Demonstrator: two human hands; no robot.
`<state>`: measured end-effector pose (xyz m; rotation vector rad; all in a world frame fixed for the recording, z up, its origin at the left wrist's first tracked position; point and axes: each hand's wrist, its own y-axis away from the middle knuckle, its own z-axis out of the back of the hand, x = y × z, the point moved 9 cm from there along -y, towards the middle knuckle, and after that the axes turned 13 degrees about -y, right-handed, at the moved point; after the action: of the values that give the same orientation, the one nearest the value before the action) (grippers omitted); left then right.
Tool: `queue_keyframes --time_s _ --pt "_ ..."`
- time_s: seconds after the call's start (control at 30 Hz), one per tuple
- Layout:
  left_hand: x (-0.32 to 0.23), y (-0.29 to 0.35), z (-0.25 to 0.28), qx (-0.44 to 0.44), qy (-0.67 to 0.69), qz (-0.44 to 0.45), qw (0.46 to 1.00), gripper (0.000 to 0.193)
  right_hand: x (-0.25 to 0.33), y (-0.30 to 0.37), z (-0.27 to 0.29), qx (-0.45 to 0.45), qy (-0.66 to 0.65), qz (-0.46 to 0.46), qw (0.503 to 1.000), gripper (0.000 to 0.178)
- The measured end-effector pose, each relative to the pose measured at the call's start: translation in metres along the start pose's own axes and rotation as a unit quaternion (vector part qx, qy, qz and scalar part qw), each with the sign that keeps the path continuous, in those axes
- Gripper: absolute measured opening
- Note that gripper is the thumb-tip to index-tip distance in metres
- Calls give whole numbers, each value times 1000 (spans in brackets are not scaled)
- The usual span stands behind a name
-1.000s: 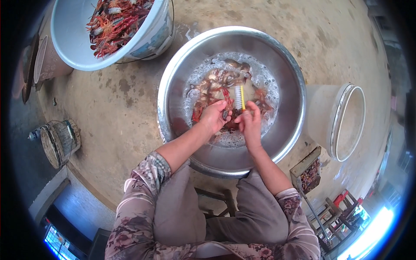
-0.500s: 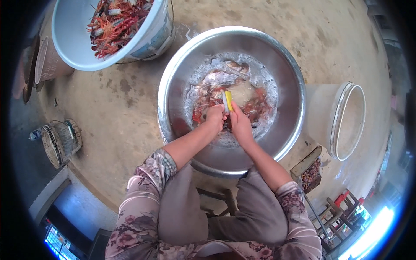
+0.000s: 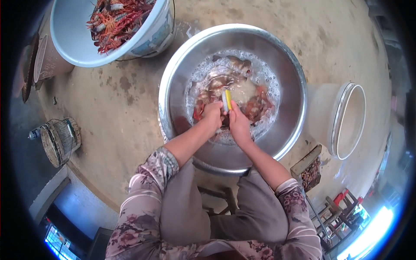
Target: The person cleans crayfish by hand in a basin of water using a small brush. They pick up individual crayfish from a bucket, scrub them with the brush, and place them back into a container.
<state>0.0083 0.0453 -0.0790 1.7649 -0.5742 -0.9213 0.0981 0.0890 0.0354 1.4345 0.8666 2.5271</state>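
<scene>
A wide steel basin [image 3: 175,78] stands in front of my knees, with crayfish [image 3: 258,106] lying in foamy, cloudy water. Over the middle of the water, my right hand [image 3: 239,123] is closed around a small yellow and white brush [image 3: 228,100], which points away from me. My left hand [image 3: 212,116] is closed right beside it, on what looks like a dark reddish crayfish [image 3: 225,121], mostly hidden by my fingers. The two hands almost touch.
A pale blue tub [image 3: 67,41] heaped with red crayfish rests on a bucket at far left. A white bucket [image 3: 323,115] lies at right, near a dustpan [image 3: 307,167] of scraps. A dirty pail [image 3: 60,142] is at left. Beneath me is a wooden stool [image 3: 223,200].
Both hands stay together over the basin, having shifted only slightly. The foam and the crayfish in the water have moved a little. The brush stays in my right hand.
</scene>
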Motion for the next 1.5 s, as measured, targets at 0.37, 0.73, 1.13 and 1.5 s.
queue_keyframes --time_s 0.37,0.73,1.13,1.5 --pt "-10 20 -16 17 -86 11 996 15 -9 6 10 -21 10 62 998 36" --pt "-25 22 -13 66 -50 41 996 22 -51 -37 46 -137 -21 135 981 36" --pt "-11 41 -29 33 -92 5 995 28 -21 -13 24 -45 -75 77 993 36" --pt "-14 36 -25 94 -110 36 989 35 -61 -33 56 -138 -39 56 988 35"
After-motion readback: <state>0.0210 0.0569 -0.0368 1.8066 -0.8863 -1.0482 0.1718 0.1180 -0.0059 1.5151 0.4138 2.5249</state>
